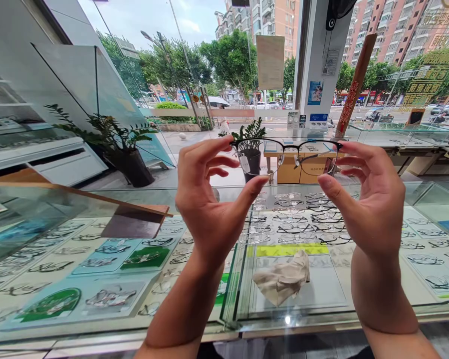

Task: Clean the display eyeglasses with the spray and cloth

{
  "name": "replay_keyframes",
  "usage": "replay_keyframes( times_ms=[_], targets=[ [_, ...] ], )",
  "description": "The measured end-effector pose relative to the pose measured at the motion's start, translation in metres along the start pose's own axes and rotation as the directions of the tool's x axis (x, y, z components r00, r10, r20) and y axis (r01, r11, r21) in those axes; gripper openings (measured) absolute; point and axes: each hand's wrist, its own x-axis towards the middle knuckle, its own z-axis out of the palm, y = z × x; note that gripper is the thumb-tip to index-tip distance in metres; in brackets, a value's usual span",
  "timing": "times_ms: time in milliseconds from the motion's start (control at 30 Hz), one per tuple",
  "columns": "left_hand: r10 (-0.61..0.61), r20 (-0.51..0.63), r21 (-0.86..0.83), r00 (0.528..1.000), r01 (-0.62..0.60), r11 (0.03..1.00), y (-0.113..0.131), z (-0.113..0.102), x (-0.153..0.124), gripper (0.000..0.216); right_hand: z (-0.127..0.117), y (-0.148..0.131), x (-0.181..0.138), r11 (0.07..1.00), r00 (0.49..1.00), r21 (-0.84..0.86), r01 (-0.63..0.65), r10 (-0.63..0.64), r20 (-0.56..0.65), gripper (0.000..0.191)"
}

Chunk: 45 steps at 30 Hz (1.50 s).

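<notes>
Forearms [183, 304] apart; left fingers [211, 148], right fingers [362, 151] pinching glasses [291, 147].

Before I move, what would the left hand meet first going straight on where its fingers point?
The left hand would first meet the black-browed eyeglasses at its fingertips; past them, the potted plant looks roughly in line, though depth is unclear.

Looking out from the head, angling forward and down across the glass surface [322, 310], catching the fingers [362, 153] close up, facing trees [234, 57] well beyond!
</notes>
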Motion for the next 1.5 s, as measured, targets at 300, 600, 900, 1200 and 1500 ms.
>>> replay_keyframes(
  times_ms=[300, 600, 900, 1200, 1500],
  targets=[
    [-0.008, 0.011, 0.006, 1.000, 0.008, 1.000, -0.002, 0.000, 0.001, 0.055, 0.001, 0.000, -0.001, 1.000, 1.000, 0.009, 0.004, -0.004, -0.020, 0.042],
    [-0.106, 0.115, 0.007, 0.988, 0.106, 0.994, -0.003, -0.004, 0.004, 0.050, 0.002, 0.000, -0.001, 1.000, 0.999, -0.005, 0.003, -0.004, -0.053, 0.040],
    [-0.153, 0.150, 0.032, 0.977, 0.150, 0.988, -0.004, -0.003, 0.002, 0.043, 0.002, 0.001, -0.001, 0.999, 1.000, -0.035, -0.020, 0.019, -0.024, 0.033],
    [-0.168, 0.174, 0.003, 0.970, 0.170, 0.985, -0.009, 0.000, 0.005, 0.046, 0.002, 0.000, -0.001, 0.999, 0.999, -0.037, -0.006, 0.004, -0.048, 0.036],
    [-0.201, 0.234, -0.072, 0.951, 0.223, 0.972, -0.019, 0.004, 0.007, 0.053, 0.003, -0.004, -0.002, 0.994, 0.994, -0.086, 0.067, -0.075, -0.085, 0.037]
  ],
)
